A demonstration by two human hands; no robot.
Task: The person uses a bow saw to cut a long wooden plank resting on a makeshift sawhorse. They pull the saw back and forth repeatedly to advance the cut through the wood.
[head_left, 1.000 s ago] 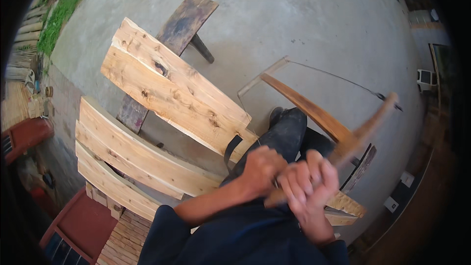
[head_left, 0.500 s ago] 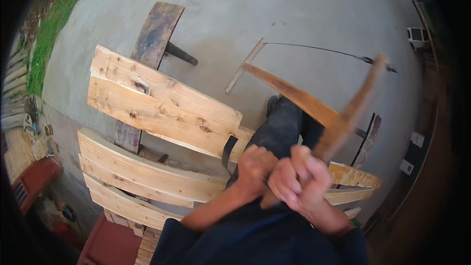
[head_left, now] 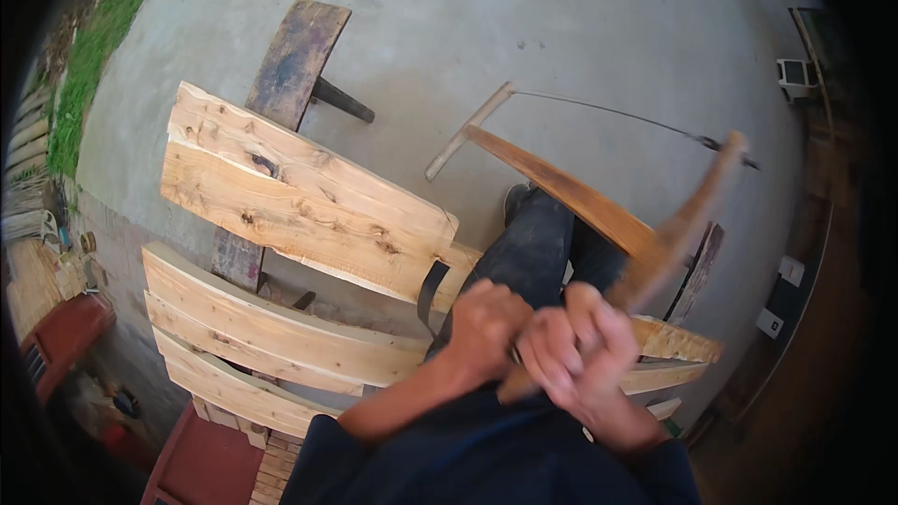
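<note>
While planks (head_left: 327,224) stay put, the saw (head_left: 568,189) sits lower.

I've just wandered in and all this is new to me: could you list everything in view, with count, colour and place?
Frame saw: one, brown wood, right of centre
Boards: at least four, pale wood, left and centre
Bench: one, dark and worn, beneath boards
Strap: one, black, at a board's near end
Floor: one, grey, upper centre
Grass: one strip, green, upper left
Furniture: at least two pieces, dark red, lower left
Clothing: dark, bottom centre
Right hand: one, bare, closed around the saw
Left hand: one, bare, closed beside it; any grip hidden
</note>
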